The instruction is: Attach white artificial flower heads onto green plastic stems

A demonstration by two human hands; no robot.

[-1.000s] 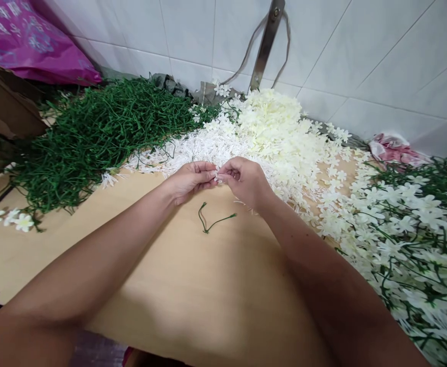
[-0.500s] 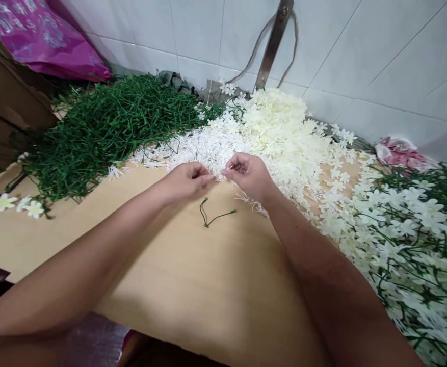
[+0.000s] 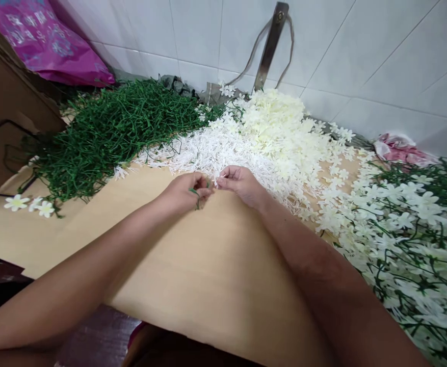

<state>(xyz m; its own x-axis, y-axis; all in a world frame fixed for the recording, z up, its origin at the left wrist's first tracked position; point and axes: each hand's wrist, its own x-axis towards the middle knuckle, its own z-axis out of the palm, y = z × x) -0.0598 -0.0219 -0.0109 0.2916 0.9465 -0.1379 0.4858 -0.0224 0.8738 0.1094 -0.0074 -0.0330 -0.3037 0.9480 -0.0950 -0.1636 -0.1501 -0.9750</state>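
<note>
My left hand [image 3: 185, 192] is closed on a thin green stem [image 3: 196, 196], held just above the wooden table [image 3: 192, 270]. My right hand [image 3: 238, 183] is pinched on a small white stamen piece [image 3: 218, 179], fingertips almost touching the left hand's. Both hands sit at the near edge of the pile of white stamen pieces [image 3: 215, 150]. Behind it lies a heap of cream petals [image 3: 284, 127].
A mound of green stems [image 3: 108, 127] fills the back left. Finished white flowers on green stems [image 3: 410, 229] cover the right side. A few loose flowers [image 3: 28, 204] lie at the left. A purple bag [image 3: 43, 46] and tiled wall [image 3: 361, 51] stand behind.
The green stem that lay on the table in front of my hands is now in my left hand. My right hand still pinches a white piece close to it.
</note>
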